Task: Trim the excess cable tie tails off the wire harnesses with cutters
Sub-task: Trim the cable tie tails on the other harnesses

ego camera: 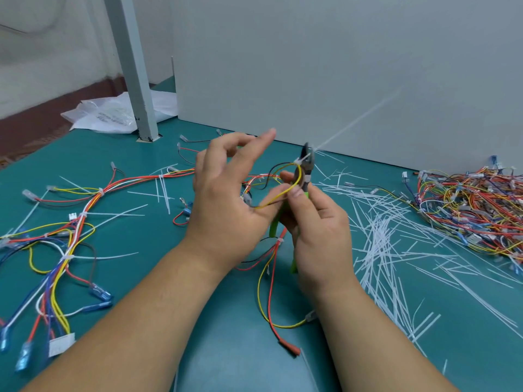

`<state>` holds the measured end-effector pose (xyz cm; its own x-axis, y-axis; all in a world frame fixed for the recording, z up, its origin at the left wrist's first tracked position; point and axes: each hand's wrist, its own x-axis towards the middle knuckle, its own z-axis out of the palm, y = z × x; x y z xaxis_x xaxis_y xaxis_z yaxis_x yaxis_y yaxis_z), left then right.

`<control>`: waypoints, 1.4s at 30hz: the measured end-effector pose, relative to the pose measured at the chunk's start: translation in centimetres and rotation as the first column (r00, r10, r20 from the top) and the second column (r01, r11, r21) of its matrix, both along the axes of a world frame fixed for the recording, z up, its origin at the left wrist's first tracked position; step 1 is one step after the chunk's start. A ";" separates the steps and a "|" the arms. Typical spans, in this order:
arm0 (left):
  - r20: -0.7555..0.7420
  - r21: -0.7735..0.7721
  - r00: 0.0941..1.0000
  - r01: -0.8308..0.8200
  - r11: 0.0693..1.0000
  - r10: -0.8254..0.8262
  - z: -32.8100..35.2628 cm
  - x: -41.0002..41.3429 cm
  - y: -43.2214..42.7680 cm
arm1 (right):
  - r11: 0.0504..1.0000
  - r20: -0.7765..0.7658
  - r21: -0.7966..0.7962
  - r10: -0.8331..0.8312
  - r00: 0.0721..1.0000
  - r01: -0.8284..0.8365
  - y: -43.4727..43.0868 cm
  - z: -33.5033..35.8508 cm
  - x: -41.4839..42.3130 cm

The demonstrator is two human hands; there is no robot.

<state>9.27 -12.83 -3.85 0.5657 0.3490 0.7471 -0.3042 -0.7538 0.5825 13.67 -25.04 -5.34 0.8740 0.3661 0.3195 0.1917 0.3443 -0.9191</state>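
Observation:
My right hand (317, 230) grips green-handled cutters (307, 168) upright above the green mat. Their dark jaws sit at a white cable tie (300, 160) on a looped yellow and black wire bundle (278, 193). A long white tie tail (356, 123), blurred, streaks up to the right from the jaws. My left hand (229, 199) holds the yellow wire between thumb and palm, with its fingers spread upward. The same harness trails down to a red terminal (288, 346) near me.
An untrimmed harness (70, 239) with blue terminals and long tie tails sprawls at the left. Cut white tails (396, 250) litter the mat at the right. A heap of harnesses (469, 210) lies far right. A grey panel (339, 66) stands behind; a post (133, 80) and plastic bag (107, 114) are back left.

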 end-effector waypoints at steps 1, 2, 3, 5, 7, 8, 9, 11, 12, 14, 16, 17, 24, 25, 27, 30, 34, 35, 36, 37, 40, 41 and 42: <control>-0.020 0.034 1.000 -0.007 0.999 0.008 0.0 -0.1 0.0 | 0.999 -0.044 0.052 -0.012 0.999 0.014 -0.1 0.1 0.1; -0.042 0.055 0.999 0.000 0.998 0.002 0.0 -0.2 0.0 | 0.994 -0.094 0.102 -0.023 0.995 0.032 -0.2 0.2 0.4; -0.073 0.072 0.997 0.011 0.997 -0.006 0.0 -0.2 0.1 | 0.988 -0.142 0.145 -0.031 0.989 0.052 -0.3 0.3 0.6; -0.201 0.105 0.979 0.034 0.994 -0.012 -0.2 -0.2 0.2 | 0.976 -0.209 0.200 -0.042 0.977 0.085 -0.6 0.5 1.0; -0.389 0.126 0.920 0.094 0.988 -0.038 -0.7 0.1 0.2 | 0.967 -0.252 0.233 -0.043 0.967 0.103 -0.9 0.6 1.2; -0.459 0.123 0.886 0.138 0.983 -0.067 -1.1 0.2 0.1 | 0.962 -0.271 0.250 -0.039 0.962 0.109 -0.9 0.6 1.3; -0.503 0.113 0.858 0.181 0.977 -0.101 -1.5 0.3 -0.1 | 0.957 -0.290 0.265 -0.036 0.956 0.116 -1.0 0.6 1.4; -0.547 0.082 0.824 0.225 0.971 -0.145 -2.1 0.3 -0.2 | 0.947 -0.326 0.287 -0.042 0.944 0.141 -1.0 0.7 1.6; -0.569 0.068 0.808 0.230 0.971 -0.151 -2.3 0.4 -0.1 | 0.940 -0.342 0.304 -0.047 0.939 0.157 -1.1 0.7 1.8; -0.632 0.075 0.763 0.233 0.970 -0.134 -2.5 0.4 0.2 | 0.914 -0.379 0.360 -0.041 0.924 0.188 -1.3 0.8 2.0; -0.693 0.136 0.716 0.241 0.961 -0.082 -2.9 0.6 0.2 | 0.885 -0.432 0.407 -0.031 0.901 0.226 -1.5 1.0 2.3; -0.709 0.151 0.702 0.238 0.959 -0.063 -3.1 0.7 0.0 | 0.875 -0.458 0.416 -0.032 0.888 0.246 -1.6 1.1 2.3; -0.642 0.070 0.765 -0.004 0.998 0.048 -3.3 1.0 0.4 | 0.888 -0.547 0.310 -0.125 0.828 0.339 -1.5 0.8 2.2; -0.616 0.035 0.786 -0.035 0.999 0.049 -3.1 0.9 0.5 | 0.898 -0.552 0.293 -0.122 0.825 0.329 -1.3 0.7 2.0; -0.562 0.003 0.826 -0.055 0.998 0.047 -2.9 0.9 0.5 | 0.919 -0.543 0.261 -0.114 0.832 0.297 -1.0 0.6 1.7; -0.515 -0.029 0.857 0.011 1.000 -0.024 -2.6 0.9 0.0 | 0.952 -0.510 0.211 -0.085 0.856 0.220 -0.5 0.5 1.4; -0.483 0.021 0.871 0.111 0.994 -0.087 -2.2 0.7 -0.3 | 0.985 -0.426 0.100 -0.083 0.901 0.138 -0.2 0.0 1.0; -0.456 0.029 0.885 0.127 0.991 -0.100 -2.1 0.6 -0.4 | 0.989 -0.394 0.080 -0.080 0.916 0.120 -0.1 0.0 0.9; -0.408 0.023 0.906 0.127 0.992 -0.107 -2.0 0.6 -0.4 | 0.992 -0.364 0.067 -0.076 0.928 0.108 -0.1 -0.1 0.9; -0.350 0.010 0.932 0.106 0.994 -0.096 -2.0 0.6 -0.4 | 0.993 -0.344 0.060 -0.075 0.936 0.101 -0.1 0.0 0.8; -0.223 -0.018 0.975 0.007 1.000 -0.011 -1.6 0.7 -0.3 | 0.994 -0.325 0.042 -0.082 0.942 0.101 0.0 0.1 0.6; -0.194 -0.029 0.981 0.000 1.000 -0.005 -1.5 0.7 -0.2 | 0.994 -0.322 0.037 -0.083 0.943 0.101 0.0 0.1 0.5; -0.162 -0.037 0.987 0.002 0.999 -0.007 -1.4 0.7 -0.2 | 0.994 -0.315 0.031 -0.086 0.945 0.100 0.0 0.1 0.5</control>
<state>9.92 -12.98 -5.22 0.6797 0.3715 0.6325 -0.2070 -0.7300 0.6513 14.14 -25.05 -5.24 0.9621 0.2700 0.0391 -0.0696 0.3816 -0.9217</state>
